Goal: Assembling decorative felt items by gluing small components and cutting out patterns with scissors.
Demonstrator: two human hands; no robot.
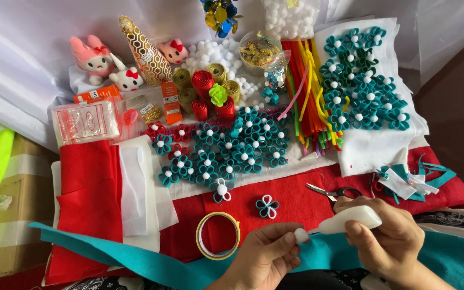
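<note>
Red felt sheet [296, 201] covered most of the table, a folded red piece [89, 188] at the left with white felt [138, 188] beside it. Long teal felt strip [135, 258] ran across the near edge, under both hands. White cloth [374, 145] at far right carried a batch of teal felt flowers [361, 80] with white centres; a second flower cluster [232, 145] lay mid-table. Bundle of coloured pipe cleaners [310, 91] lay between the two clusters. Felt rolls [205, 88], white pompoms [216, 53], plush toys [95, 56] and a gold cone [143, 51] sat at the back.

Right hand [390, 241] was closed around a white glue bottle [350, 219], nozzle pointing left. Left hand [267, 255] pinched a small white pompom [301, 235] between thumb and fingertips, right at the nozzle tip, over the teal strip. Tape roll [218, 235] lay just left of the left hand. Scissors [331, 191] lay on red felt just above the right hand. One unfinished teal flower [267, 206] sat alone near them.
</note>
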